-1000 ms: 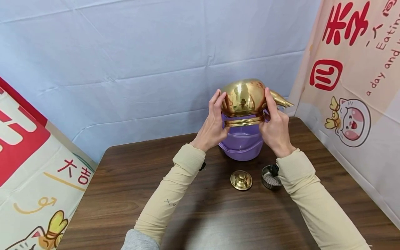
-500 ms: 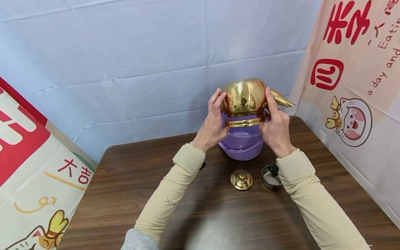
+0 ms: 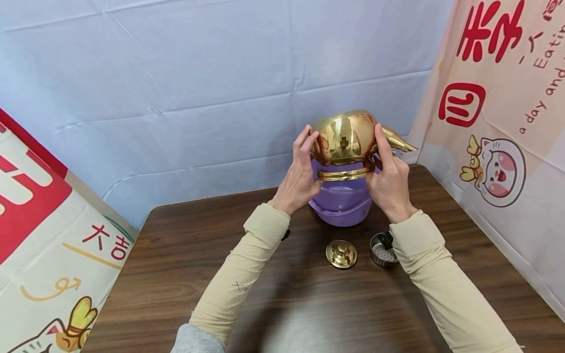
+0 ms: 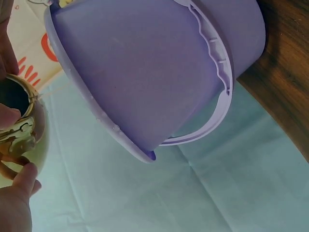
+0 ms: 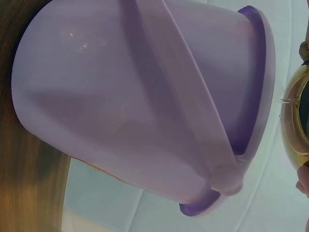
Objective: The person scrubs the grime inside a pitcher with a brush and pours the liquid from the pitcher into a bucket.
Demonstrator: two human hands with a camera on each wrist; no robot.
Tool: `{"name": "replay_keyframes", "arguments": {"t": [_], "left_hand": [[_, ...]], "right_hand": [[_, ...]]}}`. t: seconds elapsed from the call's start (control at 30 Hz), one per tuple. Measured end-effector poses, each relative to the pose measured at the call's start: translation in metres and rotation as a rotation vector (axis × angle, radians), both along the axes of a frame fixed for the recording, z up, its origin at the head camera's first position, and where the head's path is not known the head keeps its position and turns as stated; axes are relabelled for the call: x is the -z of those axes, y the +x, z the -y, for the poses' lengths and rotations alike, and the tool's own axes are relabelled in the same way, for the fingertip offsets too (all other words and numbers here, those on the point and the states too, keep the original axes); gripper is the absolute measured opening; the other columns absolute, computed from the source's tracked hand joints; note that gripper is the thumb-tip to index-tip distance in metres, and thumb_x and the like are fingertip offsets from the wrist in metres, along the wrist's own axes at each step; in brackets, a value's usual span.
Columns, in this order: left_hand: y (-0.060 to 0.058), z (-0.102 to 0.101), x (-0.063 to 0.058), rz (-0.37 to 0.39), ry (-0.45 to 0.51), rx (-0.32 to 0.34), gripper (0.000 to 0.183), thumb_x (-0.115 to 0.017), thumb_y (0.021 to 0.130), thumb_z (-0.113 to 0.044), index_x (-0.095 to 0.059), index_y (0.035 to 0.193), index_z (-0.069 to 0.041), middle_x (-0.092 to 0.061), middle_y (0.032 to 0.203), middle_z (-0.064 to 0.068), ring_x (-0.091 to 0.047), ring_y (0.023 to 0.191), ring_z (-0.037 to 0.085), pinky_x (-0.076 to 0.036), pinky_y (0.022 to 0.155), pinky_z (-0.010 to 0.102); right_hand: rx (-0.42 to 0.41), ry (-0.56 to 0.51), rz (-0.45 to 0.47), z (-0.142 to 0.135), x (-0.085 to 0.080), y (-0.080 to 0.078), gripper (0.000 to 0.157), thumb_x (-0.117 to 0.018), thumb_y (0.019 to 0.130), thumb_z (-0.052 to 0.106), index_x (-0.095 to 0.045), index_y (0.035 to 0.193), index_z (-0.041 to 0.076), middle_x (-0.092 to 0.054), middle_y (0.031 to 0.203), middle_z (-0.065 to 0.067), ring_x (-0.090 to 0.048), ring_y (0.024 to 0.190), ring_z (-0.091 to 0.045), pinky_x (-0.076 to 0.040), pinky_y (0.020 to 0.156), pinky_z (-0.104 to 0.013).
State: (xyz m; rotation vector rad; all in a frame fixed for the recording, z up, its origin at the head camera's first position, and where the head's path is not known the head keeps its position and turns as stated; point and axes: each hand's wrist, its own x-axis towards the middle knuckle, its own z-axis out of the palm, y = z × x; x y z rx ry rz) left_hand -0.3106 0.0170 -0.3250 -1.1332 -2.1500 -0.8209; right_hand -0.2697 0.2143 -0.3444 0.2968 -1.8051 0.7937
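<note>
Both hands hold a shiny gold teapot (image 3: 346, 137) upside down above a purple bucket (image 3: 342, 213). At the teapot's left side, my left hand (image 3: 300, 171) grips body and rim. My right hand (image 3: 390, 176) grips the side by the spout (image 3: 396, 139), which points right. The teapot's open mouth faces down toward the bucket's opening. A thin trickle of water shows at the rim in both wrist views. From the left wrist, the bucket's handle (image 4: 217, 111) hangs along its side. The teapot (image 5: 291, 121) is partly cut off in the right wrist view.
A gold lid (image 3: 341, 254) lies on the dark wood table (image 3: 185, 264), in front of the bucket. To its right sits a round metal strainer (image 3: 383, 251), partly covered by the right wrist. A pale blue cloth backdrop (image 3: 198, 98) stands close behind the bucket.
The teapot's rim has tipped very slightly lower over the bucket. Both hands keep their grip, and the lid and strainer stay put.
</note>
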Motion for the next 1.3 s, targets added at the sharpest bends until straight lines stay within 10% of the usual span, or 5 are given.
{"name": "replay_keyframes", "arguments": {"t": [0.53,1.03,1.3], "left_hand": [[0.0005,0.0011,0.0004,-0.021,-0.006,-0.012,0.106,-0.065,0.06,0.02,-0.007,0.143,-0.013,-0.005,0.156,0.017,-0.027,0.144,0.03,-0.047,0.065,0.021],[0.0001,0.0001,-0.0016,-0.095,0.016,-0.011,0.096,-0.063,0.065,0.016,-0.01,0.141,-0.011,-0.008,0.155,0.02,-0.027,0.145,0.03,-0.051,0.087,0.027],[0.0017,0.0003,-0.0018,-0.105,0.012,-0.022,0.1,-0.058,0.06,0.021,-0.01,0.141,-0.011,-0.007,0.155,0.02,-0.029,0.143,0.031,-0.048,0.066,0.022]], "right_hand": [[0.018,0.014,-0.055,0.0009,0.0019,-0.0008,0.074,-0.056,0.073,-0.016,-0.048,0.142,0.011,-0.07,0.091,-0.03,-0.065,0.065,-0.04,-0.053,0.065,-0.049],[0.069,0.029,-0.124,0.0015,0.0031,-0.0025,0.067,-0.054,0.076,-0.009,-0.05,0.14,0.008,-0.065,0.071,-0.026,-0.046,0.047,-0.032,-0.041,0.051,-0.046],[0.077,0.024,-0.145,0.0028,0.002,-0.0017,0.065,-0.054,0.076,-0.009,-0.051,0.139,0.008,-0.067,0.076,-0.025,-0.047,0.048,-0.032,-0.042,0.052,-0.046]]}}
